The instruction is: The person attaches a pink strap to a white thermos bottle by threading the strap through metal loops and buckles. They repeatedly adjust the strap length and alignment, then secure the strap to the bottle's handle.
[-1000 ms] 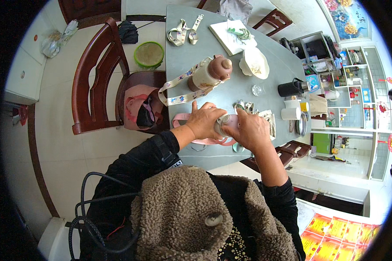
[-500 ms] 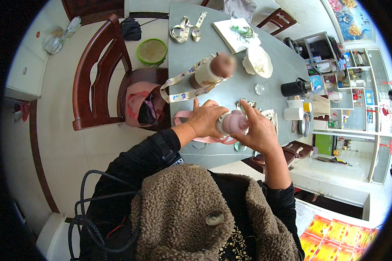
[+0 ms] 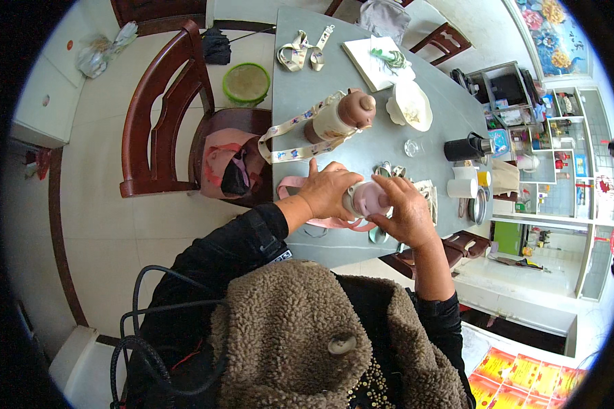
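**Pink-topped bottle (image 3: 372,200) held between left hand (image 3: 329,195) and right hand (image 3: 411,210)**

The bottle is above the near part of the grey surface (image 3: 447,109), in front of the person; whether its base touches down cannot be told. The left hand is wrapped around its pale body. The right hand grasps the pink top, fingers on the far side and thumb on the near side. The step in hand looks like handling that top; turning or freeing it would call for a firm left hold and a steady right wrist.

The 2 arms converge from the lower edge: the left forearm slants inward, with a black sleeve (image 3: 242,235) almost to the wrist, while the right forearm (image 3: 435,262) rises bare, bent in toward the bottle.

A pink strap (image 3: 290,185) lies just beside the left hand. Beyond stands a brown-capped bottle (image 3: 334,119) with a patterned strap (image 3: 288,156); farther off are a small glass (image 3: 411,147) and a cream bowl (image 3: 408,109).
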